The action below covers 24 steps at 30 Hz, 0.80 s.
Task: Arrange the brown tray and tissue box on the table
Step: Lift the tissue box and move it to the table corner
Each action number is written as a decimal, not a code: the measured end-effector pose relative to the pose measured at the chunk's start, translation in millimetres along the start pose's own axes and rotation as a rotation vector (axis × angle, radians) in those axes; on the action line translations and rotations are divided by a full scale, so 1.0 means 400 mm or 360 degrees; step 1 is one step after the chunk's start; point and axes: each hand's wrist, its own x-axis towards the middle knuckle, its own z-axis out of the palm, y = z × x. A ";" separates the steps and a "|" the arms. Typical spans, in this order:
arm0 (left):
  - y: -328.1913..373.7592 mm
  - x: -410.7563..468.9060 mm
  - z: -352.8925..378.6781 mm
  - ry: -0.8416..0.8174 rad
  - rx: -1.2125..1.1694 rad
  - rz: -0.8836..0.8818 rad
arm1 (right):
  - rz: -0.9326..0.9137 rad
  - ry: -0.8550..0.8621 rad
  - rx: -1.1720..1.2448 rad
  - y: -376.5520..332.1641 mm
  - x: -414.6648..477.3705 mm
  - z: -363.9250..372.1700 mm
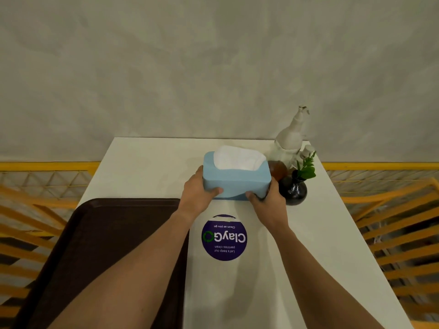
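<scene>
While both hands [234, 198] grip tissue box [236, 178], tray [95, 233] beside

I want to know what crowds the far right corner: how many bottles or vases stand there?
3, maybe more hidden: a white spray bottle at the back, an amber bottle beside the tissue box, and a black vase with a green sprig nearest.
</scene>
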 end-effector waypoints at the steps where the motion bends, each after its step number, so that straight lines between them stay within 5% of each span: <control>1: 0.001 -0.001 -0.007 0.0006 0.0003 0.0010 | 0.0001 -0.0005 0.0009 -0.005 0.000 0.000; 10: -0.010 -0.014 -0.167 0.0177 0.0029 0.0184 | -0.0234 -0.0026 0.0063 -0.137 -0.005 0.059; 24: -0.150 0.017 -0.599 0.0295 0.0119 0.0190 | -0.0346 -0.0160 0.0098 -0.397 -0.031 0.394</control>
